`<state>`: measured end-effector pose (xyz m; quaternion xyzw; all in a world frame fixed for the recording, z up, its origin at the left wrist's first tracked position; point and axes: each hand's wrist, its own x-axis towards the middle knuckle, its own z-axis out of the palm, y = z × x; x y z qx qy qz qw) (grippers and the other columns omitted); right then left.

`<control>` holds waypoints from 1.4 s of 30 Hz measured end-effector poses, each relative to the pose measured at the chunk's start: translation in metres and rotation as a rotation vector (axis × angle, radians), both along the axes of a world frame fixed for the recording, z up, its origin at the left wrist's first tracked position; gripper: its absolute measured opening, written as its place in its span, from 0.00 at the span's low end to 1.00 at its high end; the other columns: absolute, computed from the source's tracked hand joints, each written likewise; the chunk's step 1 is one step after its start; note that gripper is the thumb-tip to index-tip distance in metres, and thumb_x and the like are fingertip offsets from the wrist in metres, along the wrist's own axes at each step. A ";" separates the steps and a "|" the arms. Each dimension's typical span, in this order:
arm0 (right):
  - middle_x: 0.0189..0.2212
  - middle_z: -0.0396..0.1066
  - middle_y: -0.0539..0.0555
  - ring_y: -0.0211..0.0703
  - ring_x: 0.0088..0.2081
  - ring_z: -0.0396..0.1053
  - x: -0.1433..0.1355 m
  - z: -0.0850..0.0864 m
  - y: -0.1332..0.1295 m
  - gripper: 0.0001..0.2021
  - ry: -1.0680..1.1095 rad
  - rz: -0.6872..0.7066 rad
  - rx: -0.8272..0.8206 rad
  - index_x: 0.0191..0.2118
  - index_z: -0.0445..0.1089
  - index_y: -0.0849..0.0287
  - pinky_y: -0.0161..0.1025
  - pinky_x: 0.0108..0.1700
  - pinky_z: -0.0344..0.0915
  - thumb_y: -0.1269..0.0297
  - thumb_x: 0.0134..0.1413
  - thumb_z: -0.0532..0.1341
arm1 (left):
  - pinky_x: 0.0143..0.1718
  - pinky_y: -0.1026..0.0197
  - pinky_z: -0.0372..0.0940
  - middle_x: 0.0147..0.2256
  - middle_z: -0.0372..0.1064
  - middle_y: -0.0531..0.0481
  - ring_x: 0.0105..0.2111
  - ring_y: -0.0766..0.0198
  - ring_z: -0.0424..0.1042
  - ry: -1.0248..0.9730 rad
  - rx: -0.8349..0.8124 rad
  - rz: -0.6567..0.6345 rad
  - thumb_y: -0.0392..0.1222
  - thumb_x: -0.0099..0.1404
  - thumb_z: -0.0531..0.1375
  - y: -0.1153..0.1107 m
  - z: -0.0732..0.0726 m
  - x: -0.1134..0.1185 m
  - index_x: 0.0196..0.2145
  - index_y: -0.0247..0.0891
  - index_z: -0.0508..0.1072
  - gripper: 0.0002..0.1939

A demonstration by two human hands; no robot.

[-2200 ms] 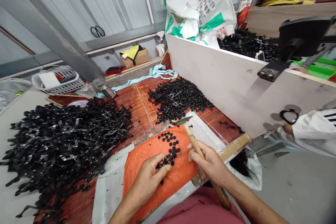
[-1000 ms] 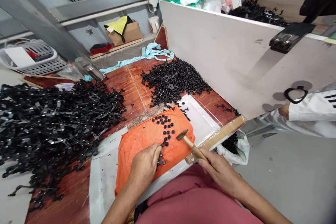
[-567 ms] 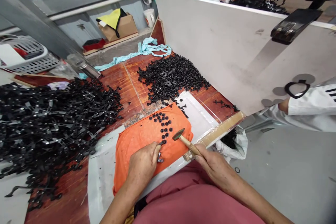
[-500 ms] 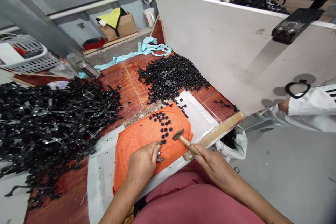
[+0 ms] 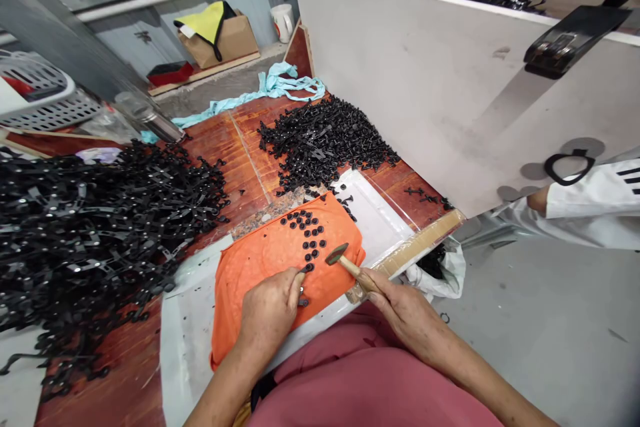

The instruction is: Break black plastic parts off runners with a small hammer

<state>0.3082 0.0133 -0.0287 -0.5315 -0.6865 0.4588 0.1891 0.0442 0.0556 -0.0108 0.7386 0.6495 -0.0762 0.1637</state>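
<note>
My right hand (image 5: 395, 297) is wrapped round the wooden handle of a small hammer (image 5: 350, 265), its metal head held over the right part of an orange cloth pad (image 5: 260, 273). On the same pad, my left hand (image 5: 270, 303) pinches a black linkage piece (image 5: 303, 269); its round end lies at the lower end of a curved group of small black round parts (image 5: 306, 245). Another end of that piece, or a second piece, shows below the left fingers. How much of it the palm hides, I cannot tell.
A large heap of black linkage pieces (image 5: 110, 233) covers the left side. Beyond the pad lies a pile of small black pins (image 5: 330, 143). A grey upright panel (image 5: 425, 80) bounds the right side, with another person's sleeve (image 5: 593, 193) past it.
The whole view has shifted slightly. My left hand still pinches the black piece, and the hammer in my right hand stays over nearly the same spot of the pad.
</note>
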 end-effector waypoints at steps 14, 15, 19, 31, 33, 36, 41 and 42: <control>0.62 0.70 0.54 0.49 0.54 0.75 0.004 0.012 0.001 0.28 -0.069 0.022 0.212 0.74 0.47 0.43 0.43 0.52 0.71 0.65 0.73 0.48 | 0.32 0.61 0.60 0.37 0.82 0.45 0.39 0.52 0.80 0.084 -0.075 -0.066 0.48 0.76 0.44 0.012 0.015 -0.001 0.39 0.43 0.77 0.22; 0.59 0.73 0.55 0.49 0.51 0.77 0.002 0.013 0.000 0.28 -0.076 0.027 0.238 0.74 0.47 0.43 0.42 0.50 0.71 0.66 0.73 0.49 | 0.32 0.61 0.60 0.37 0.82 0.45 0.39 0.52 0.80 0.071 -0.083 -0.061 0.48 0.76 0.44 0.013 0.015 -0.001 0.39 0.43 0.77 0.22; 0.44 0.79 0.56 0.46 0.39 0.77 -0.010 0.018 0.003 0.29 -0.146 0.061 0.354 0.74 0.47 0.44 0.39 0.40 0.70 0.67 0.71 0.49 | 0.33 0.61 0.60 0.38 0.82 0.45 0.40 0.52 0.80 0.048 -0.084 -0.058 0.47 0.76 0.45 0.013 0.016 -0.001 0.41 0.44 0.78 0.22; 0.33 0.76 0.55 0.46 0.29 0.75 -0.019 0.000 0.003 0.29 -0.396 0.137 0.370 0.73 0.51 0.44 0.37 0.32 0.68 0.67 0.70 0.50 | 0.31 0.60 0.60 0.35 0.81 0.42 0.36 0.50 0.80 0.017 -0.077 -0.031 0.48 0.75 0.45 0.011 0.007 -0.003 0.39 0.42 0.77 0.22; 0.34 0.77 0.56 0.48 0.31 0.76 -0.020 0.000 0.005 0.28 -0.347 0.136 0.342 0.73 0.52 0.46 0.39 0.34 0.70 0.66 0.70 0.51 | 0.32 0.61 0.61 0.32 0.81 0.44 0.35 0.53 0.79 -0.063 -0.075 0.013 0.48 0.74 0.46 0.009 0.005 -0.005 0.38 0.42 0.77 0.20; 0.52 0.77 0.58 0.49 0.45 0.78 -0.017 0.004 0.010 0.29 -0.100 0.070 0.290 0.74 0.46 0.45 0.43 0.47 0.73 0.67 0.72 0.49 | 0.35 0.61 0.62 0.29 0.77 0.49 0.33 0.56 0.76 -0.303 -0.038 0.126 0.47 0.73 0.46 0.006 0.007 -0.014 0.45 0.43 0.74 0.18; 0.67 0.62 0.55 0.51 0.63 0.67 -0.008 0.006 0.019 0.27 0.050 -0.054 0.210 0.74 0.50 0.47 0.50 0.62 0.66 0.64 0.74 0.49 | 0.34 0.62 0.63 0.29 0.68 0.54 0.29 0.62 0.68 -0.783 -0.025 0.246 0.53 0.71 0.51 0.009 0.018 -0.030 0.63 0.42 0.61 0.27; 0.68 0.61 0.54 0.52 0.64 0.66 -0.007 0.005 0.019 0.26 0.048 -0.058 0.199 0.73 0.50 0.46 0.51 0.62 0.65 0.63 0.73 0.49 | 0.33 0.63 0.63 0.30 0.68 0.54 0.29 0.63 0.67 -0.850 -0.053 0.259 0.54 0.69 0.53 0.012 0.018 -0.031 0.60 0.42 0.65 0.25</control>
